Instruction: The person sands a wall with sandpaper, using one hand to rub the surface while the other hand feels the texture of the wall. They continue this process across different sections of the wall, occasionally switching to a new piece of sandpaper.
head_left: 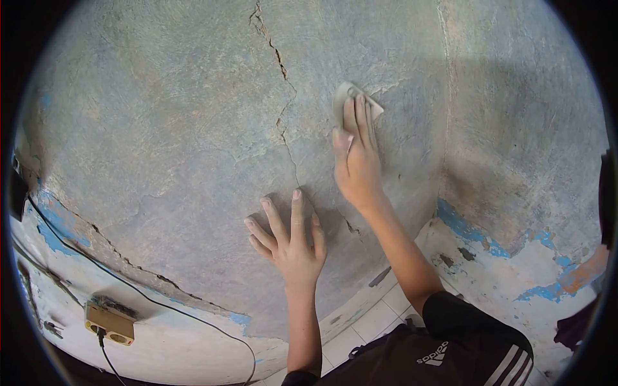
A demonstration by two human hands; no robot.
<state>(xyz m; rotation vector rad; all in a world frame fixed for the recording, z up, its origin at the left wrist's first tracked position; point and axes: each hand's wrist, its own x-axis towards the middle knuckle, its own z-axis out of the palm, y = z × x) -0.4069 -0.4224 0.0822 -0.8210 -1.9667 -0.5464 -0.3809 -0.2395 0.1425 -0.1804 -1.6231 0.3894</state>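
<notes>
My right hand [359,161] presses a pale, folded piece of sandpaper [343,96] flat on the grey plaster wall [187,128]. Its fingers lie over the sheet, and a bit of the sheet's edge shows by the thumb. The hand is slightly blurred. Lower down and to the left, my left hand [293,241] rests on the wall with spread fingers and holds nothing. One fingertip touches the lower end of a jagged crack [278,58] that runs down from the top. Both hands look dusty.
A yellowish power socket [109,321] with a plugged-in cord sits at lower left. A black cable [154,299] loops along the lower wall. Blue paint peels [467,225] near the corner at right. White floor tiles [370,325] show below.
</notes>
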